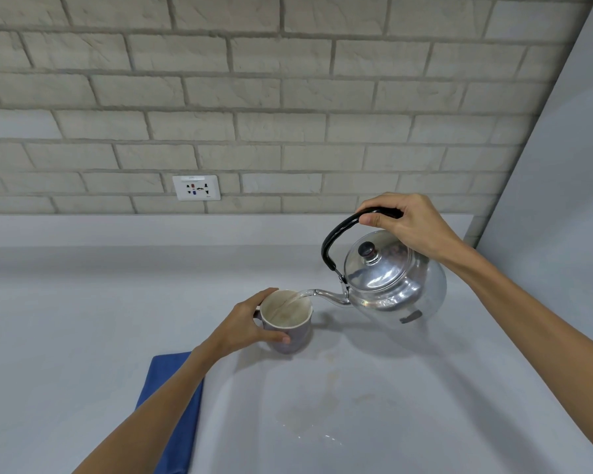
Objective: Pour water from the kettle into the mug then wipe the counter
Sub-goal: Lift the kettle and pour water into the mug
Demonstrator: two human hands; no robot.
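Note:
A shiny metal kettle [394, 285] hangs tilted above the grey counter [83, 336], spout pointing left. My right hand [408, 224] is closed around its black handle. Water runs from the spout tip into a mug [290, 323] with a pale inside, which stands on the counter. My left hand [245, 325] wraps the mug's left side, thumb in front, fingers behind the rim. A folded blue cloth [177, 412] lies flat on the counter under my left forearm, partly hidden by it.
A wet patch with faint stains [308, 422] spreads on the counter in front of the mug. A brick wall with a white power socket [196, 188] backs the counter. A plain grey side wall [562, 200] closes the right end.

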